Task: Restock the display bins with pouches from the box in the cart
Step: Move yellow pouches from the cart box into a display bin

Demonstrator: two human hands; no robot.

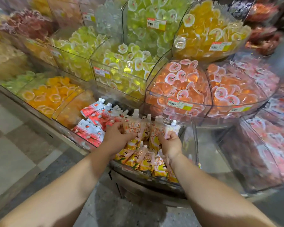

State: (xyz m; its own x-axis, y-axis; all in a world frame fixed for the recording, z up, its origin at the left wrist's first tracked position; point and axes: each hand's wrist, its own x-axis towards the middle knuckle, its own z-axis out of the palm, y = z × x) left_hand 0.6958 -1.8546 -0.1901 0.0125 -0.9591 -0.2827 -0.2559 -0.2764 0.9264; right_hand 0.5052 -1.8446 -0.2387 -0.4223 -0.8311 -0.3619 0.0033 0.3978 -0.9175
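Both my hands reach into a clear plastic display bin [193, 128] at the bottom tier. My left hand [116, 135] grips an orange-and-yellow spouted pouch [132, 128] that stands upright. My right hand [170, 141] is closed around a second orange pouch [157, 130] next to a pale white pouch [172, 126]. More orange-yellow pouches [143, 159] lie stacked under my wrists at the bin's front. Red-and-white spouted pouches [95, 122] fill the left part of the same tier. The box and the cart are out of view.
Clear bins of jelly cups rise in tiers behind: yellow-green cups [125, 66], peach-orange cups [180, 86], orange cups [208, 35] and orange cups at the left [47, 94]. Pink packets [272, 145] fill bins at the right. Tiled floor [15, 153] lies to the left.
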